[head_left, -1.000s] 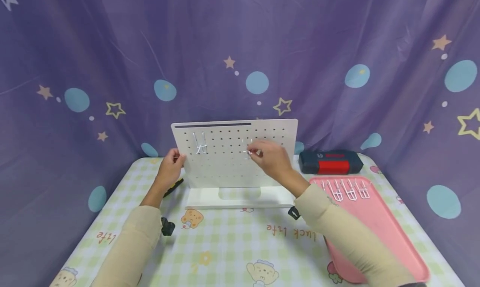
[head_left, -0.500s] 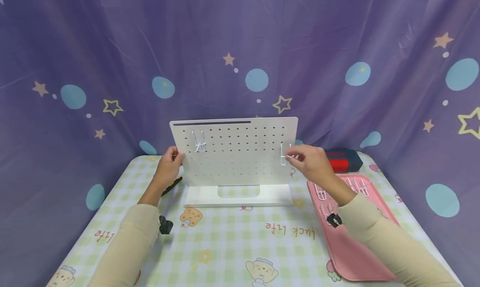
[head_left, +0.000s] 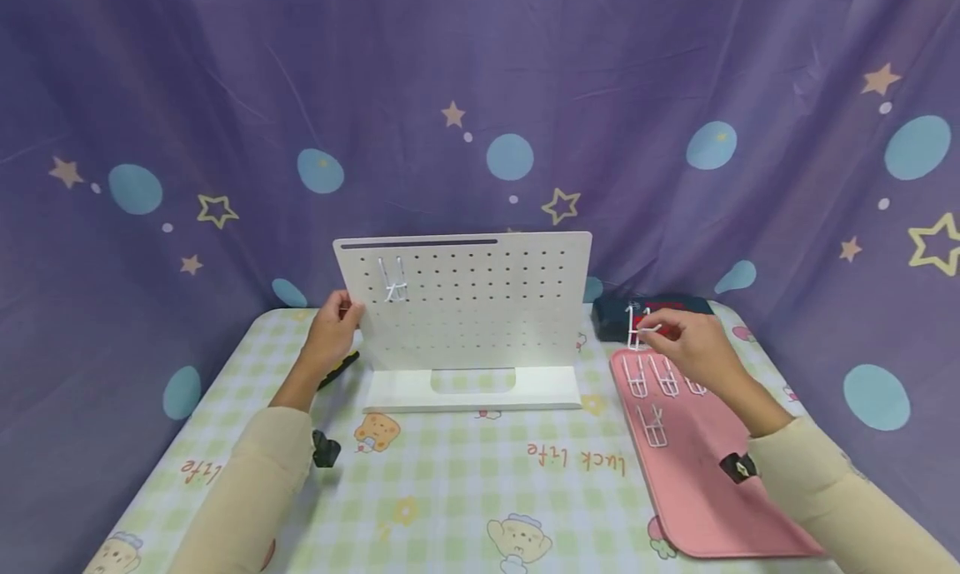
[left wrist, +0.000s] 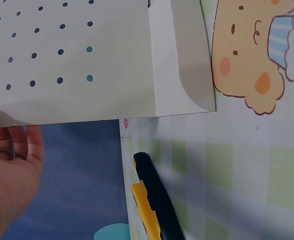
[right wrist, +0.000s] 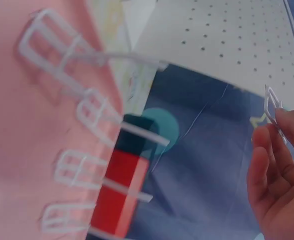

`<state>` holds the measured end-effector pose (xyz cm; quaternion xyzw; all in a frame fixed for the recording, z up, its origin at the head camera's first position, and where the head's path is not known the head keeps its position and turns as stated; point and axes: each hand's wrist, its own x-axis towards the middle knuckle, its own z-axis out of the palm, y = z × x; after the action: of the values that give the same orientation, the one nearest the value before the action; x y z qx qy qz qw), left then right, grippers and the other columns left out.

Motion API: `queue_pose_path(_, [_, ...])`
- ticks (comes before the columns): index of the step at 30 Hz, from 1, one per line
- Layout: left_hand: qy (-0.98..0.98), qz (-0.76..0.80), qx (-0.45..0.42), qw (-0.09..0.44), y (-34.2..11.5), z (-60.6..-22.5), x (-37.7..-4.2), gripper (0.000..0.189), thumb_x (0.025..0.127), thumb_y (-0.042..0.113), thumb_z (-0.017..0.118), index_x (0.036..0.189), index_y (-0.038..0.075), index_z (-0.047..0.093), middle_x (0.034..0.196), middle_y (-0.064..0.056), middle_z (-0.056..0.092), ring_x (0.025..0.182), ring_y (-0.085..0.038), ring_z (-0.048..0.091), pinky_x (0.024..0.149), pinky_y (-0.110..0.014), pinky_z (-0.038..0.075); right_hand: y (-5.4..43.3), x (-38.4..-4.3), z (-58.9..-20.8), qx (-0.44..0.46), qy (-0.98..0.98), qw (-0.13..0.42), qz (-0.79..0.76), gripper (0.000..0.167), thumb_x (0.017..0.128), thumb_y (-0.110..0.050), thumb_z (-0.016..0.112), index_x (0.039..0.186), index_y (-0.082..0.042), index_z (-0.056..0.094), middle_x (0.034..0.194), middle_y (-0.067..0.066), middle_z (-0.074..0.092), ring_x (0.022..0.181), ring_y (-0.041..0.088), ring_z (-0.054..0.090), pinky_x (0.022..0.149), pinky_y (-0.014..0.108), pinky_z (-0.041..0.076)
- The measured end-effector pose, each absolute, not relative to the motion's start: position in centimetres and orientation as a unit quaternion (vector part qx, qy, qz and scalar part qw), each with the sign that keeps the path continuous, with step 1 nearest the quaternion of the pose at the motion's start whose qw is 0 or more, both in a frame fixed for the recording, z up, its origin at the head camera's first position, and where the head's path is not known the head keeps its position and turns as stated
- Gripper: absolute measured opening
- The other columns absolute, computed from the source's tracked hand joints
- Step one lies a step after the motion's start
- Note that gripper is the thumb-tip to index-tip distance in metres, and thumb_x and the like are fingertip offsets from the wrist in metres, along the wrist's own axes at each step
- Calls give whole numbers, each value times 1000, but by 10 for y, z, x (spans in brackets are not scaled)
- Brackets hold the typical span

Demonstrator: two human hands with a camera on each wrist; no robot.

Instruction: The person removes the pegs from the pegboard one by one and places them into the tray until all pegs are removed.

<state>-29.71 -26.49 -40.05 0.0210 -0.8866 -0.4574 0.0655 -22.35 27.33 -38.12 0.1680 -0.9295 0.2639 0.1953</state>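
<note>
A white pegboard (head_left: 472, 332) on a flat base stands upright at the back of the table. My left hand (head_left: 332, 334) grips its left edge, thumb in front and fingers behind, as the left wrist view also shows around the board (left wrist: 107, 100). One white wire hook (head_left: 393, 281) hangs in the upper left holes. My right hand (head_left: 693, 345) pinches another white wire pegboard hook (head_left: 634, 328) by its prong, above the far end of the pink tray (head_left: 720, 491). In the right wrist view that hook (right wrist: 270, 105) sits between thumb and fingertips.
Several similar wire hooks (head_left: 652, 428) lie on the tray, most in a row at its far end. Behind the tray is a dark case with a red panel (head_left: 611, 320). A black and yellow tool (left wrist: 157, 200) lies left of the board. A purple curtain (head_left: 412, 82) hangs behind.
My right hand has moved right, away from the board's front to over the tray's far end, carrying the wire hook. My left hand keeps its grip on the board edge.
</note>
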Motion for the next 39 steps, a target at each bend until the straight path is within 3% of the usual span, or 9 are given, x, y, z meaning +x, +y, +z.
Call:
queue_pose_path(11, [-885,-459,14,74,-265,-404,-299,40,109,35,38,131,2,45,125,-21,55,113,-33,54,101,-47,48,311,-209,-408,164,-940,147,261,14,86,-15,80,100,-12,78,76,0,75,64,5,65,56,24,50])
queue_pose_path(20, [-879,-473,18,64,-267,-403,-299,41,109,36,38,132,3,45,129,-21,54,119,-35,53,106,-50,47,332,-203,-422,169,-938,165,254,14,81,-8,82,92,-16,78,75,-4,73,65,-4,60,59,22,51])
queue_pose_path(32, [-884,-464,7,61,-266,-400,-299,42,110,36,36,134,3,44,129,-22,53,118,-35,52,104,-50,47,349,-191,-450,165,-949,56,262,13,82,-13,80,84,-24,74,71,-15,67,65,-6,55,61,22,49])
queue_pose_path(39, [-881,-468,16,58,-265,-400,-298,43,110,35,36,135,2,43,130,-22,52,118,-35,51,105,-50,46,350,-192,-460,162,-943,0,291,8,87,-11,76,89,-19,76,71,-12,66,65,-2,55,60,22,49])
